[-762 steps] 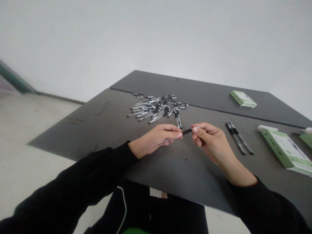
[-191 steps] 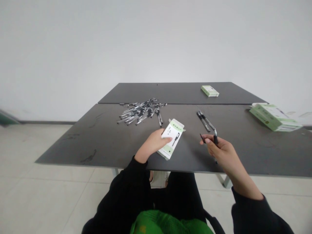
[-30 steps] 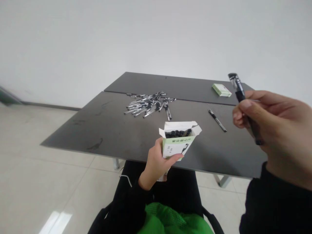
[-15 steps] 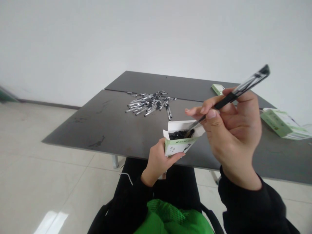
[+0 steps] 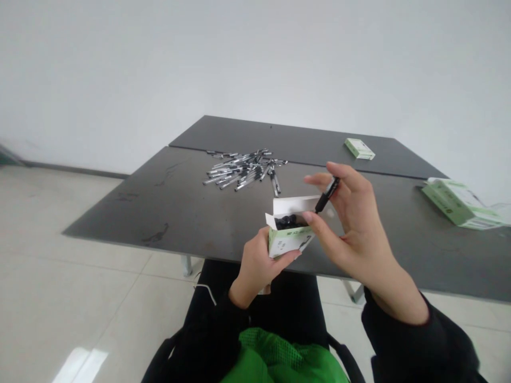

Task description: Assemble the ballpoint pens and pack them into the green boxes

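Note:
My left hand (image 5: 255,260) grips an open green-and-white cardboard pen box (image 5: 288,240) from below, holding it up over the table's near edge. Dark pen ends (image 5: 286,222) are packed inside the box, with its white lid flap folded back. My right hand (image 5: 353,223) is just right of the box and pinches a black pen (image 5: 327,194) between thumb and fingers. The pen stands tilted, its lower end just above the box's opening, and it does not appear to touch the box.
A loose pile of pens (image 5: 241,171) lies on the dark grey table (image 5: 139,213), behind the box. A small green box (image 5: 359,149) sits on the far panel, and a larger green-and-white box (image 5: 459,205) lies at the right. My lap and a green garment are below.
The black pen has swung from a long slant to a steeper, shorter-looking tilt, and my right hand has dropped lower. The box in my left hand has barely moved.

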The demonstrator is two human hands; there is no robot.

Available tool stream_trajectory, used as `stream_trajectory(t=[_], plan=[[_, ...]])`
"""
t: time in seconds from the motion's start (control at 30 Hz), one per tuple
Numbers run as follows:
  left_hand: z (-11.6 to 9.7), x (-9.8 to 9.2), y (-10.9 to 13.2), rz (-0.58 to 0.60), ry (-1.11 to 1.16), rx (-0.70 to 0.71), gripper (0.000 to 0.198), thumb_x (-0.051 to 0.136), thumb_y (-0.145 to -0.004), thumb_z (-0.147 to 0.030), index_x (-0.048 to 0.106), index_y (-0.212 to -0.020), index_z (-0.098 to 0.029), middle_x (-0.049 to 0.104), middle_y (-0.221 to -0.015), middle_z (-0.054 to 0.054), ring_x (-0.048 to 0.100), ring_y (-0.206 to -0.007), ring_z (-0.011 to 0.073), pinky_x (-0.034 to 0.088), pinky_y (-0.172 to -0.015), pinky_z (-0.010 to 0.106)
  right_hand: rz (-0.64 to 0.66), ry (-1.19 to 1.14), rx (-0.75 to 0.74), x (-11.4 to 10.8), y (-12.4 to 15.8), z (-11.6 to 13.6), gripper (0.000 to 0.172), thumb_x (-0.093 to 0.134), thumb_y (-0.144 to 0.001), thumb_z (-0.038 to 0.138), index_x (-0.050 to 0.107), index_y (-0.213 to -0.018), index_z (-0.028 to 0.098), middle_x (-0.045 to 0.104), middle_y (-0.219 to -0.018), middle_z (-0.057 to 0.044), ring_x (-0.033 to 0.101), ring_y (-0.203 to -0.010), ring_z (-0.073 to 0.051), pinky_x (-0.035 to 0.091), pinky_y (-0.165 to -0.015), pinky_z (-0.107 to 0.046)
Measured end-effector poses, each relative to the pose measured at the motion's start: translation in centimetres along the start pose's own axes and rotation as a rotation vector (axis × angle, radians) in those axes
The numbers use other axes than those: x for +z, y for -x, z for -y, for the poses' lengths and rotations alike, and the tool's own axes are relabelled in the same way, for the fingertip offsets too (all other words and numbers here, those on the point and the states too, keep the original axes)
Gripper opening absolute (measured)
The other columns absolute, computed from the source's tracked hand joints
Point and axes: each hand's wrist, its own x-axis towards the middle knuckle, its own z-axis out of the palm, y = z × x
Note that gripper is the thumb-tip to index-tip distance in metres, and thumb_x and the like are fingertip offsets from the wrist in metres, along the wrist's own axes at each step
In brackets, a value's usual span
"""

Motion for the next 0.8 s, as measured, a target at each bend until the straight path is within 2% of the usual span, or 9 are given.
stream_trajectory(t=[0.13,0.23,0.37,0.47,0.53,0.6,0.63,0.7,0.8], plan=[[-0.1,-0.1,-0.1,-0.004,0.01,-0.022,0.051,0.077,-0.073,-0.051,0.058,-0.108,-0.018,0.075,-0.094,0.009,0.073,-0.085,0.0258,0.057,-0.073,0.035,0.063,0.157,-0.084,-0.3,0.4,0.2,0.034,0.055,-0.091,0.014,0.061,-0.121,0.03,0.063,-0.127,-0.008,0.059,-0.124,-0.029,0.049,-0.105,-0.053],[-0.1,-0.1,-0.1,0.004,0.015,-0.015,0.05,0.077,-0.073,-0.05,0.058,-0.107,-0.018,0.075,-0.093,0.009,0.073,-0.086,0.026,0.057,-0.073,0.035,0.12,0.194,-0.115,-0.5,1.0,0.8,0.031,0.052,-0.092,0.013,0.066,-0.114,0.03,0.063,-0.133,-0.007,0.057,-0.127,-0.03,0.048,-0.105,-0.056],[0.3,-0.1,0.0,0.012,0.016,0.007,0.051,0.076,-0.074,-0.051,0.058,-0.109,-0.019,0.075,-0.096,0.009,0.073,-0.088,0.0261,0.057,-0.073,0.035,-0.052,0.261,-0.057,-2.1,1.4,-0.4,0.027,0.057,-0.09,0.019,0.069,-0.11,0.032,0.06,-0.135,-0.006,0.057,-0.125,-0.03,0.045,-0.106,-0.054],[0.4,-0.1,0.0,0.019,0.02,0.003,0.05,0.076,-0.074,-0.049,0.057,-0.11,-0.019,0.075,-0.099,0.009,0.073,-0.09,0.0258,0.057,-0.074,0.034,-0.28,0.424,0.122,-4.4,1.0,-5.7,0.019,0.058,-0.09,0.026,0.07,-0.104,0.025,0.061,-0.122,-0.011,0.058,-0.119,-0.03,0.046,-0.103,-0.049],[0.3,-0.1,0.0,0.022,0.021,-0.014,0.05,0.076,-0.074,-0.048,0.057,-0.11,-0.019,0.076,-0.1,0.009,0.074,-0.091,0.0258,0.058,-0.074,0.034,-0.243,0.562,0.466,-5.9,0.5,-11.0,0.034,0.06,-0.088,0.032,0.067,-0.116,0.014,0.057,-0.124,-0.02,0.06,-0.113,-0.032,0.05,-0.095,-0.047],[0.1,-0.2,0.0,0.023,0.021,-0.027,0.049,0.076,-0.074,-0.047,0.057,-0.11,-0.019,0.076,-0.1,0.01,0.074,-0.091,0.0259,0.058,-0.073,0.033,-0.155,0.709,0.858,-7.0,0.2,-16.2,0.062,0.062,-0.087,0.042,0.053,-0.135,0.004,0.047,-0.135,-0.031,0.053,-0.123,-0.038,0.042,-0.102,-0.049],[0.1,-0.2,0.0,0.022,0.021,-0.028,0.049,0.076,-0.074,-0.047,0.057,-0.109,-0.019,0.076,-0.099,0.01,0.074,-0.09,0.026,0.058,-0.072,0.033,-0.084,0.758,0.966,-7.2,0.1,-18.4,0.07,0.06,-0.088,0.047,0.047,-0.14,0.002,0.044,-0.138,-0.033,0.05,-0.127,-0.041,0.04,-0.103,-0.05],[0.1,-0.2,0.0,0.018,0.013,-0.021,0.048,0.076,-0.074,-0.047,0.057,-0.106,-0.018,0.077,-0.097,0.01,0.075,-0.088,0.0263,0.058,-0.07,0.034,0.072,0.866,1.021,-7.3,0.2,-21.4,0.067,0.055,-0.09,0.052,0.05,-0.136,0.003,0.046,-0.137,-0.032,0.046,-0.13,-0.043,0.037,-0.103,-0.052],[0.2,-0.1,0.0,0.004,-0.008,-0.01,0.047,0.077,-0.073,-0.048,0.057,-0.103,-0.018,0.077,-0.095,0.01,0.075,-0.086,0.0267,0.058,-0.069,0.034,0.199,0.952,0.938,-6.7,0.6,-23.0,0.05,0.046,-0.096,0.044,0.058,-0.124,0.006,0.052,-0.133,-0.03,0.046,-0.129,-0.044,0.038,-0.101,-0.053]])
